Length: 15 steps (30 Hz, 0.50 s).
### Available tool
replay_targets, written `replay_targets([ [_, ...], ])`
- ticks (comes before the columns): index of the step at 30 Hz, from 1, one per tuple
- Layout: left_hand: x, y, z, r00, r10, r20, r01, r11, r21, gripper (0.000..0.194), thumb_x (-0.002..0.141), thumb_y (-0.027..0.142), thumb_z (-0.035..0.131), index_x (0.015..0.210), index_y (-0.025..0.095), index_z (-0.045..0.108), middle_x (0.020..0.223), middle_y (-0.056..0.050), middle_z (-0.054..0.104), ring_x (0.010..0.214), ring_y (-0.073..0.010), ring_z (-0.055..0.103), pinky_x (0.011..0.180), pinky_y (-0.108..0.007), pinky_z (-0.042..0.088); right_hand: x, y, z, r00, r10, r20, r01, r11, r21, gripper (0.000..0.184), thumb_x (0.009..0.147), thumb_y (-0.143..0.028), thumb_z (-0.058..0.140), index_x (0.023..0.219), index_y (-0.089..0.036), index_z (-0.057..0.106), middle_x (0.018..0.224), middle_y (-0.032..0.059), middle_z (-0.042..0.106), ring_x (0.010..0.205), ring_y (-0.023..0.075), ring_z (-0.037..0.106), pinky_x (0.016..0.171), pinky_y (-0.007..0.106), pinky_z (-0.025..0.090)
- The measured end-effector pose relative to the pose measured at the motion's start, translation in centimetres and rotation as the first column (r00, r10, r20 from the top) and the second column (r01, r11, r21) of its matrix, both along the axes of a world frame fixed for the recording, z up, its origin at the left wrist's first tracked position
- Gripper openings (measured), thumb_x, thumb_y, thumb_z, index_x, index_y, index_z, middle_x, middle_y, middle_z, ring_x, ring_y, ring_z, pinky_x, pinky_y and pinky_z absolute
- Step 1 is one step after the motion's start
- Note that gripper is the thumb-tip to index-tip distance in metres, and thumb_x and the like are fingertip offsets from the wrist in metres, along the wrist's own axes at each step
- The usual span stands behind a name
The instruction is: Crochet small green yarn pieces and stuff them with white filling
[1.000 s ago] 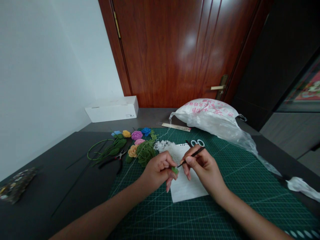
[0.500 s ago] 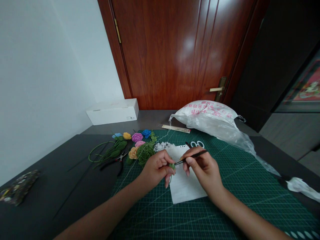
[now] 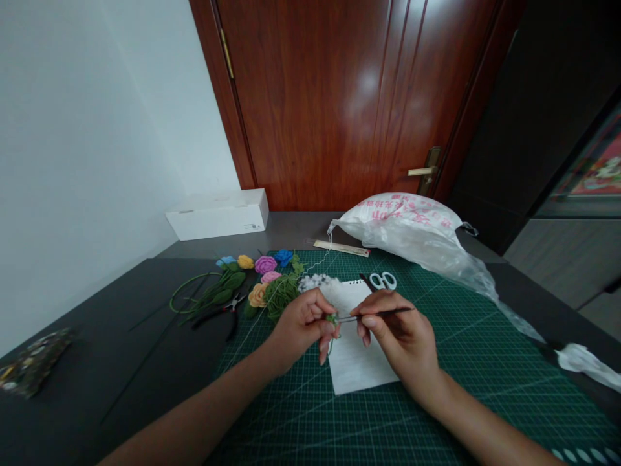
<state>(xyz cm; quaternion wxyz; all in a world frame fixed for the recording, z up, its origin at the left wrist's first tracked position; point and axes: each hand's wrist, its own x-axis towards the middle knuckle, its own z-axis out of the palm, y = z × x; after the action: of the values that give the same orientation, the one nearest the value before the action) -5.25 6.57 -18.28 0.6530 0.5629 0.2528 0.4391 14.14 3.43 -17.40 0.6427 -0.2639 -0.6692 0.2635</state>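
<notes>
My left hand [image 3: 306, 321] pinches a small green knitted or crocheted piece [image 3: 332, 318] between thumb and fingers, and a short strand of green yarn hangs below it. In my right hand [image 3: 395, 327] is a pair of thin black tweezers [image 3: 388, 313], held like a pen. Their tips point left and reach the green piece; whether they touch it I cannot tell. Beneath both hands lies a white sheet of paper [image 3: 361, 369]. Behind my left hand sit a bundle of green yarn [image 3: 280, 298] and a tuft of white stuffing [image 3: 317, 283].
Crocheted flowers, among them a purple one [image 3: 265, 265], lie left of centre beside pliers [image 3: 233, 309] and green stems [image 3: 226, 288]. Scissors [image 3: 383, 280], a ruler [image 3: 341, 248] and a large plastic bag [image 3: 407, 223] are farther back. A green cutting mat [image 3: 466, 362] covers the table's middle.
My right hand has moved slightly right and down, and the tweezers now lie flatter, their tips drawn a little back from the green piece. My left hand stays nearly in place.
</notes>
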Motion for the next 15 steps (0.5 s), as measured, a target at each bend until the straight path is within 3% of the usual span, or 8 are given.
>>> replay_targets([
  [4, 0.01, -0.12, 0.01, 1.000, -0.003, -0.002, 0.003, 1.000, 0.003, 0.027, 0.079, 0.014, 0.076, 0.090, 0.018, 0.053, 0.067, 0.003, 0.071, 0.039, -0.0085, 0.057, 0.037, -0.018, 0.049, -0.01, 0.01, 0.35, 0.997, -0.064, 0.048, 0.062, 0.997, 0.046, 0.009, 0.096, -0.018, 0.067, 0.091, -0.021, 0.074, 0.071, 0.0023, 0.069, 0.060, 0.0155, 0.067, 0.054, 0.029, 0.056],
  [10, -0.02, -0.17, 0.01, 1.000, 0.003, -0.010, -0.004, 1.000, -0.002, 0.025, 0.079, 0.012, 0.074, 0.091, 0.018, 0.054, 0.068, 0.003, 0.071, 0.039, -0.0084, 0.058, 0.037, -0.018, 0.049, -0.05, -0.05, 0.03, 0.999, -0.008, -0.039, 0.008, 1.000, -0.007, 0.006, 0.098, -0.021, 0.064, 0.098, -0.023, 0.069, 0.087, 0.0042, 0.072, 0.055, 0.0135, 0.066, 0.050, 0.029, 0.056],
  [15, 0.02, -0.23, -0.01, 1.000, 0.010, -0.011, -0.010, 1.000, -0.003, 0.026, 0.078, 0.015, 0.076, 0.089, 0.018, 0.053, 0.067, 0.002, 0.071, 0.039, -0.0088, 0.057, 0.036, -0.018, 0.048, -0.03, -0.03, -0.19, 0.999, -0.035, 0.027, 0.034, 0.999, 0.035, 0.006, 0.097, -0.020, 0.064, 0.097, -0.023, 0.070, 0.085, 0.0054, 0.071, 0.065, 0.0161, 0.068, 0.055, 0.029, 0.057],
])
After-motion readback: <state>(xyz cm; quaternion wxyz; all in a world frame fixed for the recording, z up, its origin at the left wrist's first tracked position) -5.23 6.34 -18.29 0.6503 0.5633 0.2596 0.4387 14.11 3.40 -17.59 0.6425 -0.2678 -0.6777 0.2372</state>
